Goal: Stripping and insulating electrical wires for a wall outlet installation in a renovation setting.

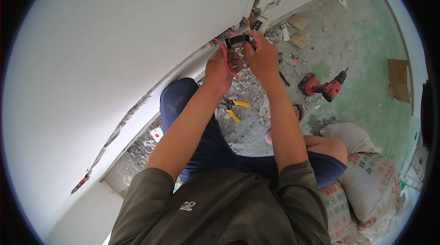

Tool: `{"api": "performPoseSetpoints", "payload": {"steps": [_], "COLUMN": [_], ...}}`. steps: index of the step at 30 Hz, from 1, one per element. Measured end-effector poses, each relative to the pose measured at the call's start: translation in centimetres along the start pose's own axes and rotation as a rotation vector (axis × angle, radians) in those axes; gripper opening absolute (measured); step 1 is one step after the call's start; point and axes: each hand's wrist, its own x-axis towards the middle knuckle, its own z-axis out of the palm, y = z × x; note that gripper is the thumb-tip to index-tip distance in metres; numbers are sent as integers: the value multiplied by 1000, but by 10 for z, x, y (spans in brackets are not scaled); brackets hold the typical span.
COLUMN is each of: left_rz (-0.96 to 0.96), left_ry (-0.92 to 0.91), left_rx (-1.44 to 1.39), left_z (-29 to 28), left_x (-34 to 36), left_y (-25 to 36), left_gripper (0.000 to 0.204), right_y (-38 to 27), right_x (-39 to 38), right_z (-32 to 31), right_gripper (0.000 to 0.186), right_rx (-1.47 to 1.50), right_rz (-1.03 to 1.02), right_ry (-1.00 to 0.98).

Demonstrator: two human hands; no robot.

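Note:
My right hand [263, 54] grips a roll of black electrical tape [239, 40] between thumb and fingers, low by the wall corner. Just left of it is my left hand [221, 68], its fingers curled in under the tape; what they pinch is hidden. A red wire [225, 55] comes out of the wall, crosses my left hand and ends beyond its fingers. More coloured wires [228, 32] stick out behind the tape. In the corner, close to my right fingertips, sits a dark wall box [257, 24] with wires.
Pliers with yellow handles [234, 108] lie on rubble between my legs. A red and black cordless drill [323, 86] rests on the floor to the right. Full sacks [366, 180] stand at the lower right, a cardboard box [399, 80] by the far wall. A cut groove [123, 128] runs along the wall.

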Motion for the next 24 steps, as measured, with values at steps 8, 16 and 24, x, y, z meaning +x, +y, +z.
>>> {"api": "performPoseSetpoints", "payload": {"steps": [8,16,24], "left_rz": [132,906,852], "left_ry": [21,358,258], "left_rx": [225,1473,1558], "left_z": [1,1,-4], "left_x": [10,9,-9], "left_y": [4,3,15], "left_gripper": [26,33,33], "right_y": [6,22,30], "right_x": [0,-19,-40], "right_z": [-14,7,52], "right_gripper": [21,23,22], "right_rx": [-248,-411,610], "right_rz": [-132,-334,428], "right_ry": [-71,145,-256]}}
